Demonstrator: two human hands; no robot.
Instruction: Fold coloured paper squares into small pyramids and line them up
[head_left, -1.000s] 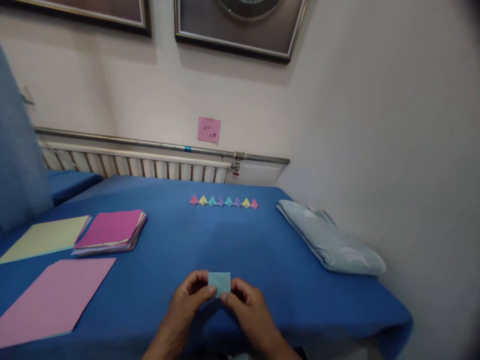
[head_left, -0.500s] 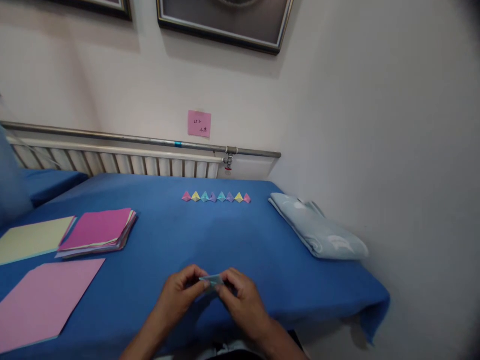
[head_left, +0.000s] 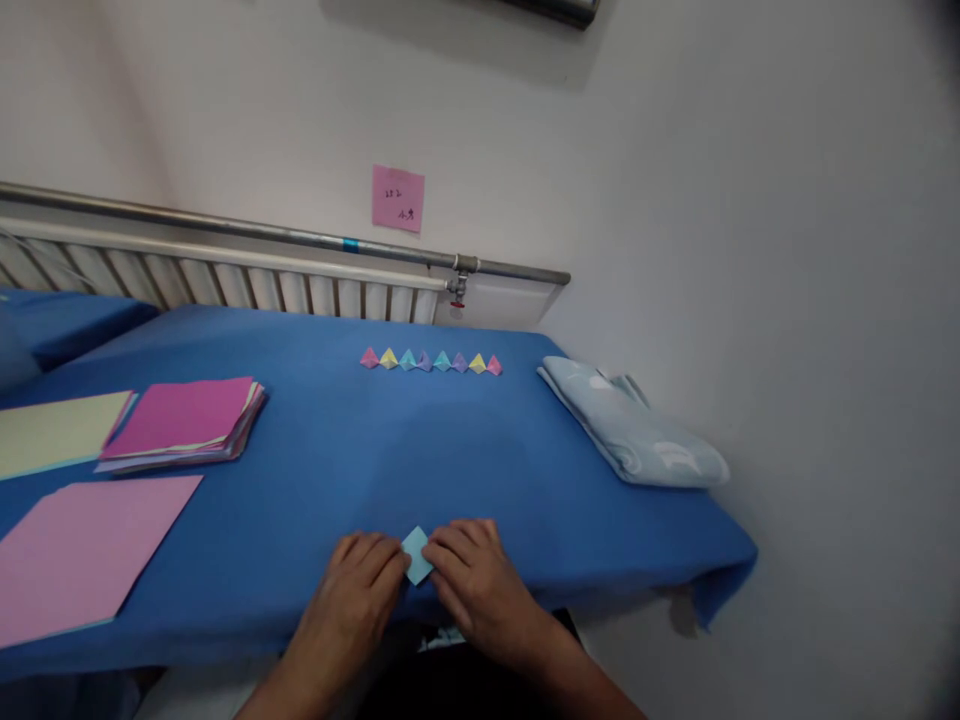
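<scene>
The small light-blue folded paper square (head_left: 417, 556) has turned corner-up into a diamond and appears lowered to the blue cloth (head_left: 315, 440), on the wearer's side of the landmark, a row of eight small multicoloured folded paper pieces (head_left: 442, 361). The left hand (head_left: 352, 590) and right hand (head_left: 484, 590) pinch its opposite side corners narrowly; that likely gives steadier support for creasing. Behind the row, on the wall, a square pink paper note (head_left: 398, 199) reads seemingly "252"; the characters beneath are unclear. No brand or label is legible.
</scene>
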